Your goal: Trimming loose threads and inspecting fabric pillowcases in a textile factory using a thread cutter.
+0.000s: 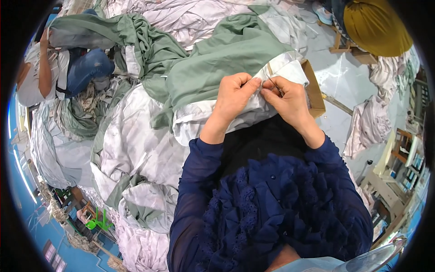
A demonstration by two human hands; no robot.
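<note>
Both hands [260,93] pinch white cloth [235,113] w/ needle [273,85].

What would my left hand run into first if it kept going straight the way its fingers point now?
The left hand points right, across the white cloth it pinches. It would most likely meet the right hand first, whose fingertips sit almost against it at the same fold. Any gap between them is too small to judge.

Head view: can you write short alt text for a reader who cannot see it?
Seen from above, a person's left hand and right hand pinch the edge of a white garment on their lap, with green fabric draped over it. Heaps of white and green cloth lie to the left, where another person sits.
</note>
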